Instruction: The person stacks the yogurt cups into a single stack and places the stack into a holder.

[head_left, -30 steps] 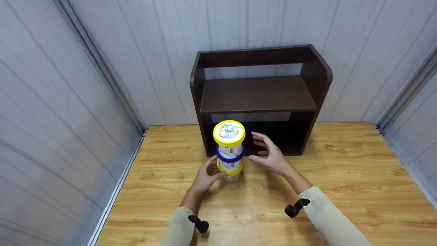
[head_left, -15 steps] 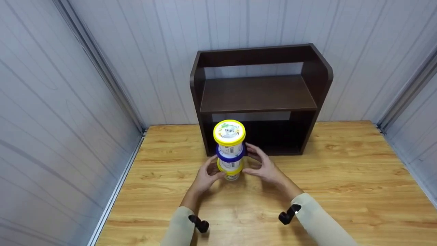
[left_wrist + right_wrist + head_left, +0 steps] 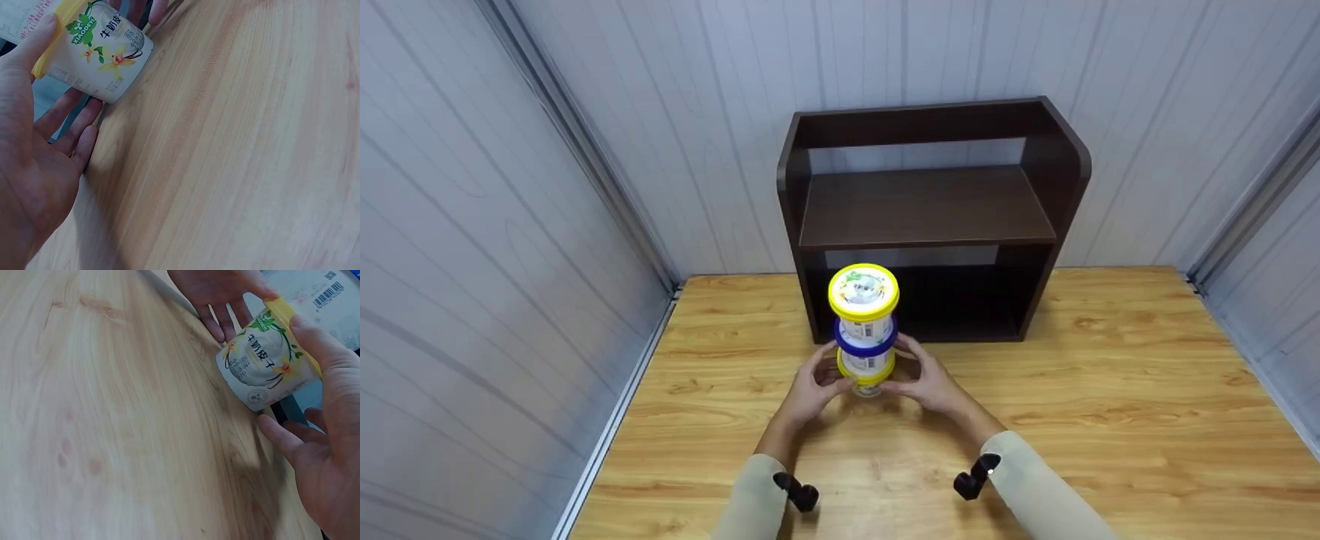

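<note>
Top lid (image 3: 864,291) is wht w/ yel rim (image 3: 864,315).

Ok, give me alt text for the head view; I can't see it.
A person's left hand and right hand cup the yellow-lidded bottom tub of an upright three-tub stack on a wood-grain table. Behind stands a dark brown two-tier shelf unit.

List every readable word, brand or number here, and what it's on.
"XIAODEN" (last letter uncertain): green logo on the bottom tub.
"牛奶皮子": also printed on the bottom tub.
Bottom tub's smaller print: too small to read.
Middle tub: barcode visible; its digits and the pink print are unreadable.
Lid of the top tub: print too blurred to read.
</note>
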A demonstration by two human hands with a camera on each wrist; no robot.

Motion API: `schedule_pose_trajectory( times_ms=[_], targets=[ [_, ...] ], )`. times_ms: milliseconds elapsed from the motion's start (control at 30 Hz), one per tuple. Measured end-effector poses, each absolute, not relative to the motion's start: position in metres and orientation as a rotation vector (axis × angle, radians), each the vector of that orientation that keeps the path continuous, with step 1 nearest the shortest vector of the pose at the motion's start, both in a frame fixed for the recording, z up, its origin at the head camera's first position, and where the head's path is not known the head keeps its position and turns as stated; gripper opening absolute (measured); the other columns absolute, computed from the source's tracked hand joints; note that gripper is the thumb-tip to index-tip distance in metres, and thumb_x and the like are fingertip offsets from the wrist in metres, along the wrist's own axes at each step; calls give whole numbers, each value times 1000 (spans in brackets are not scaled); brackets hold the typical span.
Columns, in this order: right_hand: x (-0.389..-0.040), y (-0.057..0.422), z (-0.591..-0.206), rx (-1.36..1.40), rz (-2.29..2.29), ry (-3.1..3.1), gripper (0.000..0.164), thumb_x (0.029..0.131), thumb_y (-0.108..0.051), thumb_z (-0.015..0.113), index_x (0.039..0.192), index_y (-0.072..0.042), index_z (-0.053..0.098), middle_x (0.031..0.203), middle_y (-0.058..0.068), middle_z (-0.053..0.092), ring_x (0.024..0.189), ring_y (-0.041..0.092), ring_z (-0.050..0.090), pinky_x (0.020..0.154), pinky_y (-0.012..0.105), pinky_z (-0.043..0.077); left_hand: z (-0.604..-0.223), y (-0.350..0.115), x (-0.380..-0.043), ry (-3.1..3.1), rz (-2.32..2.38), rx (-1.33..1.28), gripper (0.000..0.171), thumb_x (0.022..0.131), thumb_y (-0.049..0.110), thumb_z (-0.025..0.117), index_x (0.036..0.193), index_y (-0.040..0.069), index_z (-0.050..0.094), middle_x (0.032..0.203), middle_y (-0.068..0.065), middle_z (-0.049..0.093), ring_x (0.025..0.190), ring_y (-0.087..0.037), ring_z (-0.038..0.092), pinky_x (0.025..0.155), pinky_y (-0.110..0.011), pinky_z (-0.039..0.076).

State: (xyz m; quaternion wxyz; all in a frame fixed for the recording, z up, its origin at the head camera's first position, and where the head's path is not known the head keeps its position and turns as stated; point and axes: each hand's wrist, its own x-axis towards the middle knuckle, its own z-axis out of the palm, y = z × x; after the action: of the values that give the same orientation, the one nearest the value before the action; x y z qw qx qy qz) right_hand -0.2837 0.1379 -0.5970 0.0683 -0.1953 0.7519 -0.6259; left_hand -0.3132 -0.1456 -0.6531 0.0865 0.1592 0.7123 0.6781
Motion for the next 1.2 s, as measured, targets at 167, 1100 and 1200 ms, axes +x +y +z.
schedule_pose_trajectory(
  times_ms=[167,1100,1200],
  targets=[
    [-283,132,-597,-544,-1896,2226,96,97,-6,88,174,1,31,174,36,40,159,60,47,134,66,41,-679,-152,-329,2123,2029,552,91,95,29,94,172,17,46,155,-19,69,136,-27,72,115,-39,62],
    [-280,123,-596,-541,-1899,2223,84,103,-11,83,171,-2,35,165,33,51,148,53,60,128,61,51,-616,-144,-293,2227,1923,556,92,102,34,86,172,-1,36,157,-36,60,140,-44,68,119,-52,60],
    [-280,124,-596,-536,-1902,2222,83,103,-10,83,171,-2,36,165,33,51,148,53,60,128,61,51,-606,-142,-288,2277,1859,541,89,104,32,84,172,-1,37,157,-36,61,140,-44,68,119,-53,60]
  ],
)
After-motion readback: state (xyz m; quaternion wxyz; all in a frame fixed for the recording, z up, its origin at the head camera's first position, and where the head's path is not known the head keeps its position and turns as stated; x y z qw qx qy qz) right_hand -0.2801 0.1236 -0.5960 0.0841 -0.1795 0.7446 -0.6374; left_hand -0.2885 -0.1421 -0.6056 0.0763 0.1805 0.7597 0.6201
